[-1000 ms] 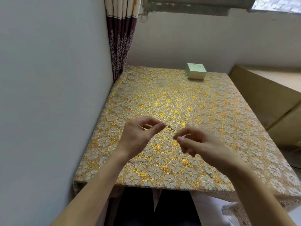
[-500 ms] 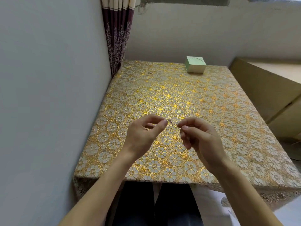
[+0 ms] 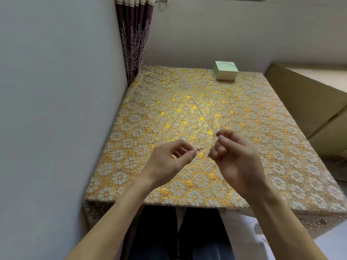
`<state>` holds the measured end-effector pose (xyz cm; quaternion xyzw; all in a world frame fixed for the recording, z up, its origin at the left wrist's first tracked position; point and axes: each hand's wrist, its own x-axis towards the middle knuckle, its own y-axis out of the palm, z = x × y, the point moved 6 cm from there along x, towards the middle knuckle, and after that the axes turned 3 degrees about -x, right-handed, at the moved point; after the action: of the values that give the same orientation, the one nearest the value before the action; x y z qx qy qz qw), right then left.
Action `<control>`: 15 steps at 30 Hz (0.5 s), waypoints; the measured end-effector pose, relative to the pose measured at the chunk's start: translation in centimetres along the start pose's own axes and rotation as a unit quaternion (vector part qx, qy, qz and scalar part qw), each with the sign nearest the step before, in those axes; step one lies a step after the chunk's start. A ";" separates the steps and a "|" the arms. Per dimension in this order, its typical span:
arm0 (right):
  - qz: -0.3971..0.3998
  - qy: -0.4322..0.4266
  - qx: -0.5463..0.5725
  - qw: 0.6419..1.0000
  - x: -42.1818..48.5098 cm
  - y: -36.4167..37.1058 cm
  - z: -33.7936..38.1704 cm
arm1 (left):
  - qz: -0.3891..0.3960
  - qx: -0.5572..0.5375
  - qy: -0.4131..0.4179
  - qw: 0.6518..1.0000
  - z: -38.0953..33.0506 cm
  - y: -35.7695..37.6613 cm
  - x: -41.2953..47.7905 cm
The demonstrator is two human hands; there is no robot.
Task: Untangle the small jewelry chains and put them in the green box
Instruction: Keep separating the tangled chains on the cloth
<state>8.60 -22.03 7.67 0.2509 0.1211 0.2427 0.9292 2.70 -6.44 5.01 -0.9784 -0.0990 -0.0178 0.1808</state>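
Two pinches on one chain (image 3: 199,149) — left hand (image 3: 169,162), right hand (image 3: 236,158), green box (image 3: 226,71) well apart.

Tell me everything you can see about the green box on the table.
The green box is small, pale green and cardboard-looking, with a thin curved line on its top. It appears closed and sits flat at the far end of the gold floral tablecloth, near the back wall. Only the cloth touches it.

Left hand (image 3: 169,160) and right hand (image 3: 237,162) bare. Left forearm (image 3: 116,212) and right forearm (image 3: 277,212) uncovered up to the frame edge. 2 legs in dark trousers (image 3: 157,233): plain fabric, faintly creased.
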 end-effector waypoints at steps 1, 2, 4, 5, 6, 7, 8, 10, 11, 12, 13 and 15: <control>0.004 0.012 -0.024 1.000 -0.1 0.2 -0.4 | -0.007 0.013 0.005 1.000 -0.1 0.1 0.0; 0.008 0.025 -0.056 0.998 -0.1 0.3 -0.8 | -0.018 0.021 0.010 1.000 -0.5 0.2 0.0; 0.025 0.047 -0.109 0.993 -0.3 0.7 -1.5 | -0.047 -0.030 -0.004 0.998 -0.9 0.5 0.1; 0.036 0.057 -0.120 0.990 -0.3 0.8 -1.8 | -0.060 -0.110 -0.031 0.992 -0.9 0.8 0.2; 0.045 0.067 -0.123 0.989 -0.3 0.9 -2.0 | -0.066 -0.210 -0.065 0.973 -0.8 1.1 0.2; 0.049 0.077 -0.122 0.988 -0.3 0.9 -2.2 | -0.065 -0.306 -0.097 0.945 -0.7 1.5 0.1; 0.046 0.084 -0.118 0.988 -0.3 0.8 -2.3 | -0.070 -0.373 -0.116 0.918 -0.6 1.7 0.1; 0.027 0.086 -0.111 0.990 -0.3 0.2 -2.2 | -0.083 -0.408 -0.127 0.900 -0.1 1.3 0.1; 0.017 0.081 -0.119 0.990 -0.3 -0.2 -2.1 | -0.085 -0.397 -0.123 0.906 0.2 0.9 0.1; 0.012 0.074 -0.137 0.988 -0.4 -0.5 -1.9 | -0.083 -0.370 -0.113 0.918 0.4 0.5 0.1; 0.010 0.068 -0.165 0.984 -0.4 -0.7 -1.9 | -0.079 -0.332 -0.103 0.934 0.5 0.2 0.1; 0.010 0.060 -0.244 0.968 -0.7 -1.1 -2.1 | -0.073 -0.268 -0.087 0.957 0.4 -0.1 0.0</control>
<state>7.71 -22.35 5.38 0.0026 0.1110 0.2884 0.9511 2.65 -6.20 4.63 -0.9788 -0.1771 0.0281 -0.0987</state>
